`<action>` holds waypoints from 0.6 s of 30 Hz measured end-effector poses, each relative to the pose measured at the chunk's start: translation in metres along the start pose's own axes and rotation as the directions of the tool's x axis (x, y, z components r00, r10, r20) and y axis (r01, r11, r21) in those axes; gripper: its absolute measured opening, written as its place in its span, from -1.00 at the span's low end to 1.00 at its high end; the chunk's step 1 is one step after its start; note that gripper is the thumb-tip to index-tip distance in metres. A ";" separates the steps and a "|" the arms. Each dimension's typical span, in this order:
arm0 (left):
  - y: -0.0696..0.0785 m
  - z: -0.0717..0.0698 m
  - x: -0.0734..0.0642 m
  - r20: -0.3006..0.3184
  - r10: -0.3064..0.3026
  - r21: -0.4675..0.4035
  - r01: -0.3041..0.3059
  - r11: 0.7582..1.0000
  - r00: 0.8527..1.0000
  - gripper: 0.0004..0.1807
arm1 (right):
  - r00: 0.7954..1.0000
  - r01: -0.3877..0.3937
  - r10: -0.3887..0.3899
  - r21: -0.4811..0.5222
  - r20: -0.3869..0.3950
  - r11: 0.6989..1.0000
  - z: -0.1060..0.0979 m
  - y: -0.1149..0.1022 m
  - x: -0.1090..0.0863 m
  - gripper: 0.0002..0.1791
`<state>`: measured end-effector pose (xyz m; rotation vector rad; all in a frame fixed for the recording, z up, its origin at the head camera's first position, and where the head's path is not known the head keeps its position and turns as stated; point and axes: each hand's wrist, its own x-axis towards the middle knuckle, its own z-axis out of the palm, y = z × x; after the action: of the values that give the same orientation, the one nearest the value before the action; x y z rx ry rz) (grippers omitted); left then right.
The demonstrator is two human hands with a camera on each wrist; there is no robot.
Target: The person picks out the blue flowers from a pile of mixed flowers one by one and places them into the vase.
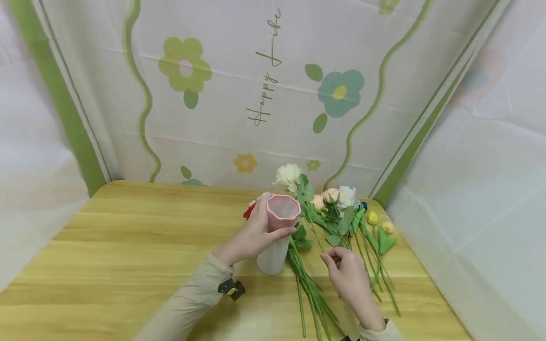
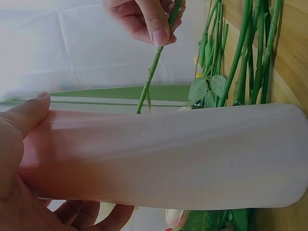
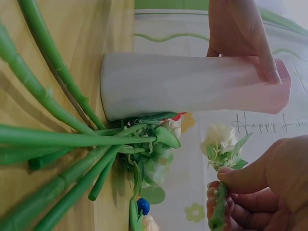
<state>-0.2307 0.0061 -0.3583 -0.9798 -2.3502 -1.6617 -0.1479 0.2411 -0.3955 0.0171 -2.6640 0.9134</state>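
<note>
Left hand [image 1: 249, 237]: thumb and fingers wrapped round the pink upper part of the vase [image 2: 173, 159], which looks upright on the table [image 1: 149, 246], mouth up; no stem shows inside the rim. Right hand [image 1: 347, 277]: thumb and fingertips together, pinching the white rose [image 1: 288, 175] by its stem [image 2: 153, 72], close to the cut end; bloom reaches away from the hand, beyond the vase. Loose green stems [image 1: 309, 284] lie between the two hands; peach roses [image 1: 330, 195] beyond the right hand, yellow buds [image 1: 372, 218] beyond it and to its right. Step in hand, by judgement: bringing one flower to the steadied vase, not yet inserted. Next move would call for the right hand to lift and turn the rose, cut end down over the mouth, left hand bracing (low grip may make the bloom swing)
</note>
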 end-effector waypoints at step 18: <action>-0.001 0.000 0.001 0.000 -0.001 0.009 0.001 1.000 1.000 -0.04 | 0.999 0.003 -0.001 -0.043 0.034 0.999 0.007 -0.005 -0.001 -0.91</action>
<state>-0.2325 0.0062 -0.3585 -0.9776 -2.3563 -1.6496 -0.1480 0.2327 -0.3980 0.0255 -2.7141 0.8619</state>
